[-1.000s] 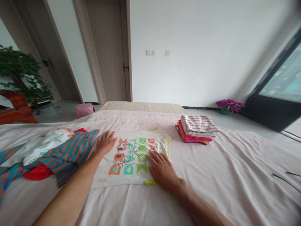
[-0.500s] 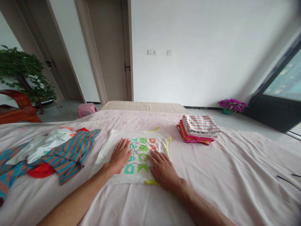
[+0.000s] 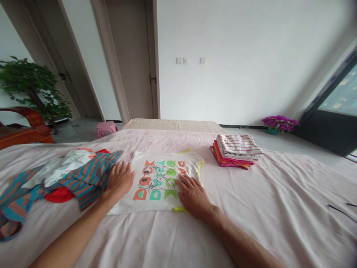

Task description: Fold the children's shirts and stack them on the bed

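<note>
A white sleeveless top (image 3: 158, 182) with yellow-green edging and a colourful printed design lies spread flat on the pale pink bed sheet (image 3: 267, 223). My right hand (image 3: 193, 195) rests on its right part, fingers stretched out over the print. At the top's left edge is my left hand (image 3: 119, 180), its fingers extended, close against a blue and brown striped garment (image 3: 92, 178). Nothing is held in either hand.
Left of the top, a white garment (image 3: 64, 167) and a red piece (image 3: 59, 194) lie crumpled with the striped one. A folded clothes stack (image 3: 237, 152) sits at right. Beyond the bed are a pink stool (image 3: 107, 128) and purple flowers (image 3: 279, 123).
My left hand has slid left from the middle of the print to the top's left edge, uncovering the design. My right hand stays nearly where it was.
</note>
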Available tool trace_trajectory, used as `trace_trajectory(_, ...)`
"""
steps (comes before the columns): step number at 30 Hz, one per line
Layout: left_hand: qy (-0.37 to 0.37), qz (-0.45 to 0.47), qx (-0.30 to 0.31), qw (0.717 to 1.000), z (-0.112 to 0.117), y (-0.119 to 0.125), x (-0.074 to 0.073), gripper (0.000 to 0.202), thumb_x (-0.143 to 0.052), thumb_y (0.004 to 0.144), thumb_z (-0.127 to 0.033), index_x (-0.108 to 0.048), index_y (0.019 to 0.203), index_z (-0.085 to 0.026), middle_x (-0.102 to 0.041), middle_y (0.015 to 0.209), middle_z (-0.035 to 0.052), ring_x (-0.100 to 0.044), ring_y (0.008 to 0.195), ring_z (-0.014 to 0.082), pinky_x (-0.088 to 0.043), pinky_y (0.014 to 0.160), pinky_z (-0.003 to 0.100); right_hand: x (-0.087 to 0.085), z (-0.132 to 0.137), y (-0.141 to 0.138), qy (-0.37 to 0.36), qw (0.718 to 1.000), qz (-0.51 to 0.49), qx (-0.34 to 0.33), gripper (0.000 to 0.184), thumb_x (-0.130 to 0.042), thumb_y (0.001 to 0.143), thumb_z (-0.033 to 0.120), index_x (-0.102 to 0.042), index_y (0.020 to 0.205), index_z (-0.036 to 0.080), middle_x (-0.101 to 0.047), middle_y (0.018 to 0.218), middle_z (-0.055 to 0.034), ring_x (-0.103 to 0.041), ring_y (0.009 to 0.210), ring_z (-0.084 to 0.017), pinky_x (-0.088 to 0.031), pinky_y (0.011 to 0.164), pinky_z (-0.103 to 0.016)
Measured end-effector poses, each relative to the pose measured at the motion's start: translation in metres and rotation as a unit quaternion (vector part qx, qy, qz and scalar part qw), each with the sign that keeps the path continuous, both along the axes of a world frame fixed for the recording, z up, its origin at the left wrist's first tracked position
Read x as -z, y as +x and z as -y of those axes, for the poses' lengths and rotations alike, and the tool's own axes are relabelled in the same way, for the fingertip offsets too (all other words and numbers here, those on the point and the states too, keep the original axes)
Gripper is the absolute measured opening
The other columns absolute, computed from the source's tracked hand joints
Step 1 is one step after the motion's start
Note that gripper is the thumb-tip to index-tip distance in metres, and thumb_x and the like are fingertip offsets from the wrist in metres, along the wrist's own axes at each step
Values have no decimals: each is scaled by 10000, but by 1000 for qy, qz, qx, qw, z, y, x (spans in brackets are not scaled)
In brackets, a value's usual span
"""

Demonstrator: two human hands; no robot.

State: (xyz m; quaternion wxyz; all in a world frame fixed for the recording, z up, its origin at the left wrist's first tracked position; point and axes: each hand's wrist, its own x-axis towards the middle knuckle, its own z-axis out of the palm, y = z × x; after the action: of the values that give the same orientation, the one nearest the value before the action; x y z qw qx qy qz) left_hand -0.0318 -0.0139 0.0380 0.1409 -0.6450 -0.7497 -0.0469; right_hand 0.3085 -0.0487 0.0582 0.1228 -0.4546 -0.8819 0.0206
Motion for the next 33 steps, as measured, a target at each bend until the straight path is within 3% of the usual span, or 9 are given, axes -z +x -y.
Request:
trace_trajectory(5, 6, 107, 178, 978, 21, 71, 3, 601, -297, 990, -456, -408, 1480, -127, -375, 1561, 156, -302, 1461, 286, -289, 1162, 452, 1, 0, 0, 3, 1000, -3, -1, 464, -453, 967, 334, -495, 1421, 248, -428, 1525, -77, -338, 1427, -242, -257, 1174, -437)
trace_trajectory(8, -9, 128, 230, 965, 34, 87, 14, 610, -348, 973, -502, -417, 1481, -172, -348, 1577, 142, -274, 1473, 299, -291, 1161, 493, 3, 0, 2, 5, 1000, -3, 0, 460, -449, 970, 340, -498, 1419, 252, -423, 1529, -74, -335, 1430, -239, -259, 1174, -434)
trace_trajectory(13, -39, 97, 169, 980, 42, 52, 16, 612, -360, 962, -525, -385, 1505, -243, -311, 1601, 96, -257, 1480, 292, -241, 1179, 487, 2, 0, 3, 5, 1000, -3, -5, 458, -454, 962, 320, -501, 1412, 246, -432, 1523, -70, -347, 1421, -242, -262, 1176, -430)
trace_trajectory(19, -29, 46, 60, 997, 45, 3, 17, 635, -361, 963, -501, -383, 1507, -173, -320, 1588, 158, -297, 1459, 317, -247, 1166, 475, -1, 3, 0, 11, 1000, -2, -6, 451, -459, 956, 290, -504, 1401, 239, -435, 1519, -68, -350, 1416, -237, -261, 1177, -420)
trace_trajectory(25, -18, 21, 50, 998, 46, 2, 22, 638, -380, 954, -498, -409, 1494, -160, -347, 1576, 152, -301, 1454, 330, -243, 1164, 467, -20, 0, 4, -20, 998, 30, -44, 458, -436, 985, 346, -471, 1422, 212, -453, 1497, -99, -376, 1399, -254, -321, 1142, -431)
trace_trajectory(29, -19, 19, 47, 999, 46, 5, 20, 617, -385, 956, -474, -421, 1488, -164, -352, 1574, 153, -321, 1444, 332, -253, 1154, 464, -33, -19, 1, -32, 995, 55, -81, 408, -362, 1024, 381, -511, 1377, 240, -521, 1431, -96, -456, 1339, -226, -380, 1092, -417)
trace_trajectory(33, -13, 14, 50, 999, 45, 5, 20, 609, -399, 953, -464, -430, 1483, -164, -371, 1562, 161, -358, 1422, 333, -264, 1145, 470, -22, -54, -14, -9, 997, 52, -62, 552, -335, 1021, 480, -394, 1487, 191, -379, 1550, -126, -331, 1434, -264, -299, 1152, -465)
